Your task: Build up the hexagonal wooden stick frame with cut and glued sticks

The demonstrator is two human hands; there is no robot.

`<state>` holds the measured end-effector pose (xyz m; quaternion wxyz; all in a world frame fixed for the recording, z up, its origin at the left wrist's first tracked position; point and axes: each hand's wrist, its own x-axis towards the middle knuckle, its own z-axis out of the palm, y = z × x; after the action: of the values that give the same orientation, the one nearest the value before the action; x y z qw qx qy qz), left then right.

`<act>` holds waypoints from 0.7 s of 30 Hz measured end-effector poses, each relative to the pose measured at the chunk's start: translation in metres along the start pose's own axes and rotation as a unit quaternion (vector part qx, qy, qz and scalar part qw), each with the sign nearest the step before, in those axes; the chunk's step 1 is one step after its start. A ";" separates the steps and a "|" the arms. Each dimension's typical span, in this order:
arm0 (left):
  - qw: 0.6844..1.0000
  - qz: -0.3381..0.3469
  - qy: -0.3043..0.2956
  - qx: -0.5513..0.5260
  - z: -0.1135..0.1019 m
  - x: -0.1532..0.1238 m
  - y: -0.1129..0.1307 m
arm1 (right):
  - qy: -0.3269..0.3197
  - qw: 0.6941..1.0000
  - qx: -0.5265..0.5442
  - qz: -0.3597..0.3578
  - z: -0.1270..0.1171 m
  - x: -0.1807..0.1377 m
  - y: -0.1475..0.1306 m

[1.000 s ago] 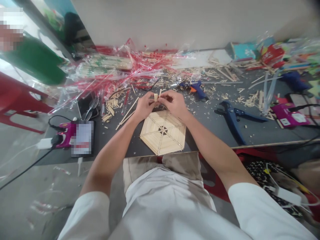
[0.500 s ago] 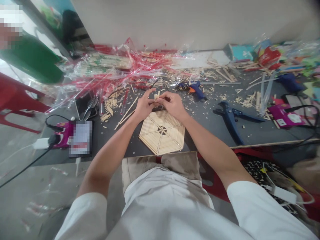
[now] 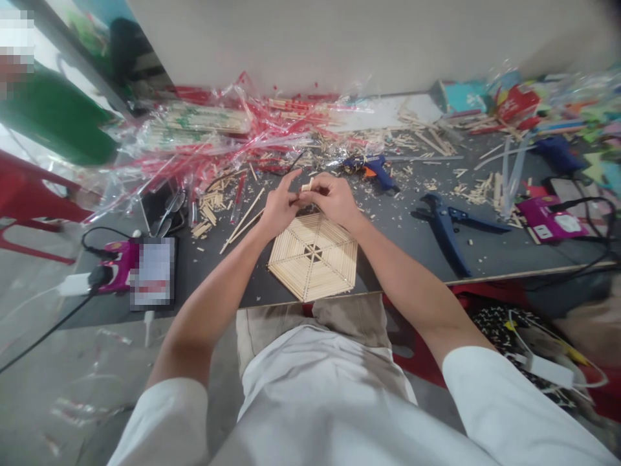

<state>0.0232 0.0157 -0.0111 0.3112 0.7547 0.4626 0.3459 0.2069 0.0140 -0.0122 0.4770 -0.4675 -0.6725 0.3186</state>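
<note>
Above a hexagonal stick panel (image 3: pixel 313 256) on the littered worktable (image 3: pixel 233 272), left hand (image 3: pixel 280 207) and right hand (image 3: pixel 334 200) pinch short wooden sticks (image 3: pixel 305 188) together.

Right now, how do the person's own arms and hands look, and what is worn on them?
Both hands, the left hand and the right hand, are bare: no gloves, and no rings or watch that I can make out. The forearms are uncovered. Short white sleeves end near the elbows, part of a white shirt.
</note>
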 end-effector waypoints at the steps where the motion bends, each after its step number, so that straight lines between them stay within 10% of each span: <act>1: 1.000 -0.002 0.000 -0.006 0.000 0.000 0.000 | -0.003 1.000 -0.001 0.001 0.000 0.001 0.000; 14: 0.998 -0.034 0.008 -0.053 -0.002 -0.001 0.008 | 0.003 0.998 0.054 -0.044 -0.008 0.003 -0.001; 21: 0.989 -0.039 -0.008 -0.141 -0.001 -0.005 0.017 | -0.046 0.989 0.127 0.056 -0.009 -0.001 -0.005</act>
<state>0.0288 0.0046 0.0015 0.4318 0.6873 0.4359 0.3888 0.2142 0.0111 -0.0052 0.4825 -0.4246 -0.6209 0.4488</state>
